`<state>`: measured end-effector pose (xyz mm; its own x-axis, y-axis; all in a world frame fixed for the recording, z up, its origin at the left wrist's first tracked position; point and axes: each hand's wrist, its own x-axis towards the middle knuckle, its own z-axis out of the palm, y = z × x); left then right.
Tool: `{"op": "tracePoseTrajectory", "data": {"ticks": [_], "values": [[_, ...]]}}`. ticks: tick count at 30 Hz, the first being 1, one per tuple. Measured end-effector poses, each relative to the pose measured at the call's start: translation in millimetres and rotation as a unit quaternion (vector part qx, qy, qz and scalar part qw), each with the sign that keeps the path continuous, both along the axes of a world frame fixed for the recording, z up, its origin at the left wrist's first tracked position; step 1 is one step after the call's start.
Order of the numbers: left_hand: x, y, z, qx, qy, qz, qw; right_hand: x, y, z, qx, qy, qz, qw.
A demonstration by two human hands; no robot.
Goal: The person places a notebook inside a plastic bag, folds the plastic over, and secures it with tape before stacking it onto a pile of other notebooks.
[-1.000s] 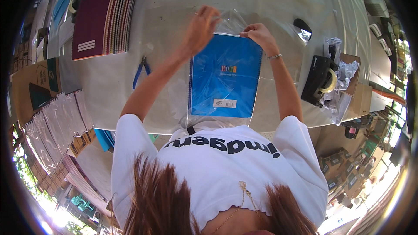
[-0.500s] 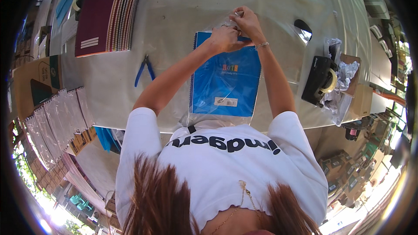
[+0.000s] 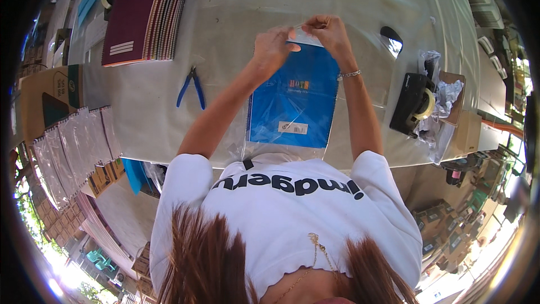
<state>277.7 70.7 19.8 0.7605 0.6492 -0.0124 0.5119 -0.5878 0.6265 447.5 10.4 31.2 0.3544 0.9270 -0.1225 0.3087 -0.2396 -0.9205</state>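
A blue spiral notebook (image 3: pixel 295 107) lies in a clear plastic bag (image 3: pixel 308 37) on the table in front of me. At the far end of the notebook, my right hand (image 3: pixel 329 32) pinches the bag's edge between thumb and fingers. Beside it on the left, my left hand (image 3: pixel 273 50) has its fingers curled at the same clear edge, thumb over the notebook's top. A short stretch of plastic spans the space between both hands. What lies under the left fingers is partly hidden.
To the left stands a stack of maroon spiral notebooks (image 3: pixel 132 22), with blue-handled cutters (image 3: pixel 192 87) nearer me. At right are a black tape dispenser (image 3: pixel 409 104), crumpled plastic (image 3: pixel 447 98) and a dark, shiny rounded object (image 3: pixel 392 40). Bagged notebooks (image 3: pixel 76 149) sit at the lower left.
My hands, close together before, have moved apart, the left one leftward and the right one slightly right. More of the notebook's top edge and the clear plastic shows between them.
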Motion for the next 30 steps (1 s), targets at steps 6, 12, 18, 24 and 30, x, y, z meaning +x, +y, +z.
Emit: {"op": "tracePoseTrajectory", "data": {"ticks": [6,12,18,24,30], "values": [[-2.2,49.8,-20.4,-0.085,0.065,-0.077,0.991,-12.0,-10.5,11.9,-0.004,0.026,0.022,0.999],[1.6,58.1,-8.5,-0.253,0.132,-0.184,0.941,24.1,-18.9,-4.8,-0.015,0.065,0.143,0.987],[1.1,51.4,1.3,-0.219,0.113,-0.194,0.95,43.9,-43.6,-13.1,-0.143,0.024,0.197,0.97],[14.6,43.3,17.1,0.005,0.085,-0.312,0.946,17.0,-89.7,-14.3,0.072,-0.202,0.003,0.977],[0.4,-3.7,13.5,0.336,0.145,-0.271,0.89,88.2,-300.2,-10.0,0.022,-0.566,-0.485,0.666]]}}
